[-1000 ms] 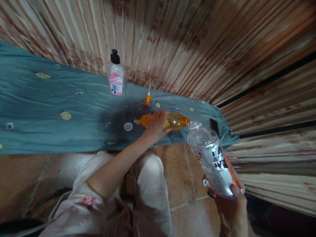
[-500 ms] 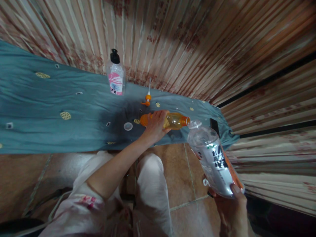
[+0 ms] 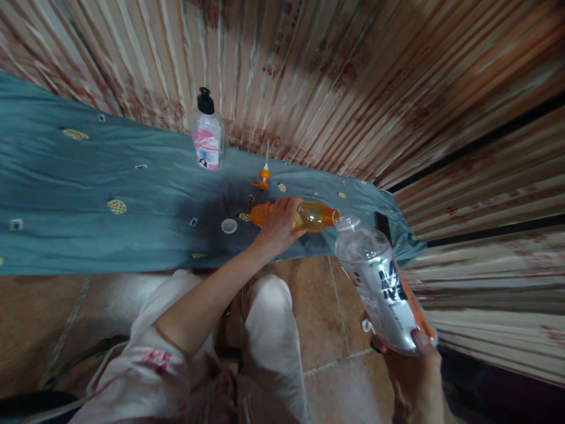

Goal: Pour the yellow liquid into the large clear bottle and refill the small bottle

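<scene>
1. Since a second ago, the whole view has drifted very slightly, so the blue cloth (image 3: pixel 145 244) and its yellow pineapple prints (image 3: pixel 117 206) appear a hair further left.
2. The black block (image 3: pixel 382 226) behind the clear bottle (image 3: pixel 380 297) also appears a touch further left.
3. The lines between the floor tiles (image 3: pixel 318 312) show the same small shift.
4. The bottle's black lettering (image 3: pixel 392 282) looks different; whether from turning or blur, I cannot tell.

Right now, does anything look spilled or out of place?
No spill shows beside the held orange bottle or clear bottle. The orange pump looks odd: it rests on the cloth, attached to no bottle. A round lid lies loose there too.
</scene>
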`<state>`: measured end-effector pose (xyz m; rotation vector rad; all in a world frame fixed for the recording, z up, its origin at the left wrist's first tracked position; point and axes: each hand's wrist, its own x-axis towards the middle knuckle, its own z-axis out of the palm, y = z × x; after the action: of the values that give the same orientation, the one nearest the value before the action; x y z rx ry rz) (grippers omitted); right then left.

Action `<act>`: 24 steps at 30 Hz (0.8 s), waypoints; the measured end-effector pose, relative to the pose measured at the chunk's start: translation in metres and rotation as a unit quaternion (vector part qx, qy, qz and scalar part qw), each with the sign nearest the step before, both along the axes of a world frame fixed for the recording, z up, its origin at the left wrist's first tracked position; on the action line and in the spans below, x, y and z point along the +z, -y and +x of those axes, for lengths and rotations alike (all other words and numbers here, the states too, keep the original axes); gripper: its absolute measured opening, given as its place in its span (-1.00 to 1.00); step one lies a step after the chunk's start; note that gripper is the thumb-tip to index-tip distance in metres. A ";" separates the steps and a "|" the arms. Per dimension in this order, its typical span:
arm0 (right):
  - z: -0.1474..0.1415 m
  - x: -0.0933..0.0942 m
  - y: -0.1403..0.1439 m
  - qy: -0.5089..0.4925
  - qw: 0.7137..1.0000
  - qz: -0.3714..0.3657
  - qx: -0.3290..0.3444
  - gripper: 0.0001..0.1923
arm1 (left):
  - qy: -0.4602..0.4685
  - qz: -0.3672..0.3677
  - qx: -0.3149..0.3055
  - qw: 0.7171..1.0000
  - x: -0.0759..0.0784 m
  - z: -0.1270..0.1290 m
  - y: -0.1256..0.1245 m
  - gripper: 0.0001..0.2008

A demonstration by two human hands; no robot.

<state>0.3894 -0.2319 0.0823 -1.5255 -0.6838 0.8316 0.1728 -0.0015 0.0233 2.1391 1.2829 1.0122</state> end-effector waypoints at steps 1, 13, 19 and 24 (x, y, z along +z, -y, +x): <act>0.000 0.000 0.000 -0.008 1.000 -0.005 0.001 -0.34 | 0.000 0.004 0.001 1.000 -0.001 0.000 0.000 -0.39; 0.001 0.003 0.001 -0.031 0.999 -0.019 -0.004 -0.27 | -0.015 -0.009 -0.001 1.000 0.004 -0.001 0.001 -0.39; 0.002 0.004 0.001 -0.028 0.999 -0.028 0.007 -0.26 | -0.007 -0.010 -0.001 1.000 0.004 0.000 0.002 -0.39; 0.001 0.004 0.001 -0.033 0.999 -0.017 0.015 -0.28 | -0.007 -0.005 0.000 1.000 0.003 0.000 0.001 -0.36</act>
<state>0.3904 -0.2326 0.0862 -1.5149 -0.6489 0.9155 0.1726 -0.0024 0.0259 2.1415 1.2915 0.9904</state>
